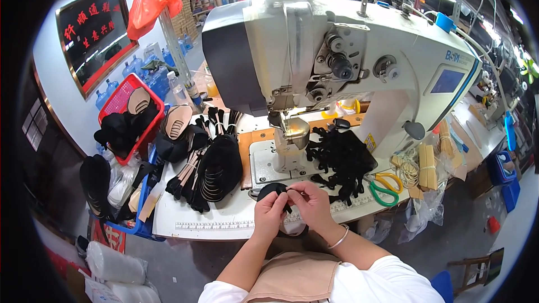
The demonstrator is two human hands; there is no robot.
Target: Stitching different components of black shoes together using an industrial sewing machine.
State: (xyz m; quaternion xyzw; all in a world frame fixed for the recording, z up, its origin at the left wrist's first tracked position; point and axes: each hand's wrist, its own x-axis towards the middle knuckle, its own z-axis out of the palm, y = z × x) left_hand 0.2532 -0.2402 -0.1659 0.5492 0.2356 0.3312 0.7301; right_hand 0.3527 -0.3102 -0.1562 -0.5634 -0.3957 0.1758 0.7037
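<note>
Close to the table's front edge, my left hand (270, 213) and my right hand (312, 206) are pinched together on a black fabric piece (269, 189). Its dark, rounded edge shows beyond my left fingers, and a paler part hangs below between my wrists. Just past my hands stands the post of a white sewing machine (359, 28), its needle area (286, 120) above. To the right of the post lies a heap of black fabric strips (342, 160). Scissors (384, 191) with green and yellow handles rest right of my right hand.
Bundled black shoe pieces (219, 171) are stacked on the table's left. Beyond them are a red basket (106, 109) and a blue crate (147, 213), both filled. A ruler strip (216, 225) runs along the front edge. Tan bundles (428, 168) lie at right.
</note>
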